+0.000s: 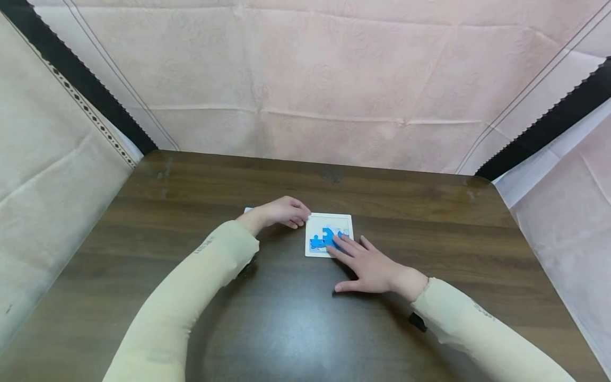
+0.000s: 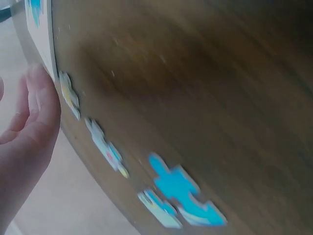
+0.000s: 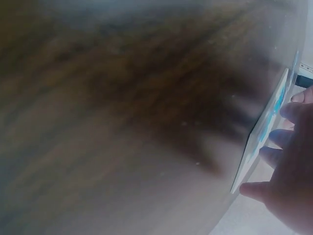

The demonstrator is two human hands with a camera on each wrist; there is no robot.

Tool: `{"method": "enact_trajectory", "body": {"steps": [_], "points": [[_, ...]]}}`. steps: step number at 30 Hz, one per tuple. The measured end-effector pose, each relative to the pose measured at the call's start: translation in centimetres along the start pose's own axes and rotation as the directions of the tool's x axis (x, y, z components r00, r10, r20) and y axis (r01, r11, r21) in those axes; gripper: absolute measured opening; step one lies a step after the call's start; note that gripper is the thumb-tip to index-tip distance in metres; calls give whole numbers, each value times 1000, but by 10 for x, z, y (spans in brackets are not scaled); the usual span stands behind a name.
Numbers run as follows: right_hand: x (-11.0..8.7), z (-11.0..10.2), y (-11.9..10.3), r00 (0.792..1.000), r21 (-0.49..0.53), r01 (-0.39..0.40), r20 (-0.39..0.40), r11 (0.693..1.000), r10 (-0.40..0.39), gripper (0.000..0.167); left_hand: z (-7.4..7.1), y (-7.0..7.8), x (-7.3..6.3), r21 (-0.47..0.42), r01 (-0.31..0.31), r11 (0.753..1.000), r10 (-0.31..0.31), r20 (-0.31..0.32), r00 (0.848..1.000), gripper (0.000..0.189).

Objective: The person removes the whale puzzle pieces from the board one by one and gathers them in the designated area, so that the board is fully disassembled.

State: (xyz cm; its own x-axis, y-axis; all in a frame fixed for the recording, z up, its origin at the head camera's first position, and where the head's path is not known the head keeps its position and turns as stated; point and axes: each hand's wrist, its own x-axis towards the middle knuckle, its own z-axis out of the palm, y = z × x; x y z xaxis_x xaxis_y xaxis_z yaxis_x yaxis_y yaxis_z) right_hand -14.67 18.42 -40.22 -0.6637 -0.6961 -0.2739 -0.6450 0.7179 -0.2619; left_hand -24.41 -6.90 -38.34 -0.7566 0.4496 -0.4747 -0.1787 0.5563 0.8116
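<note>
A square white puzzle board (image 1: pixel 329 218) lies flat on the table, with blue puzzle pieces (image 1: pixel 317 243) set on its lower part. At the board's upper left corner is my left hand (image 1: pixel 281 210), its fingers loosely bent and the fingertips right at the edge. My right hand (image 1: pixel 369 268) spreads its fingers over the lower right of the board, thumb out to the side, covering some of the blue picture. In the right wrist view, the fingertips (image 3: pixel 270 155) line up along the board's edge (image 3: pixel 244 164).
Several loose puzzle pieces lie on the table in the left wrist view, among them a blue piece (image 2: pixel 177 183) and a pale, patterned piece (image 2: pixel 103 144). Hanging pale cloth (image 1: pixel 305 79) stands behind the brown table (image 1: pixel 191 180) and at its sides.
</note>
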Motion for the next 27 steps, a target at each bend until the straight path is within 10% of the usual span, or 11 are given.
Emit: {"method": "enact_trajectory", "body": {"steps": [27], "points": [[-7,3,5,998,-4,-28,52,1000,28,87,30,14,17,28,-22,999,20,56,998,35]]}}
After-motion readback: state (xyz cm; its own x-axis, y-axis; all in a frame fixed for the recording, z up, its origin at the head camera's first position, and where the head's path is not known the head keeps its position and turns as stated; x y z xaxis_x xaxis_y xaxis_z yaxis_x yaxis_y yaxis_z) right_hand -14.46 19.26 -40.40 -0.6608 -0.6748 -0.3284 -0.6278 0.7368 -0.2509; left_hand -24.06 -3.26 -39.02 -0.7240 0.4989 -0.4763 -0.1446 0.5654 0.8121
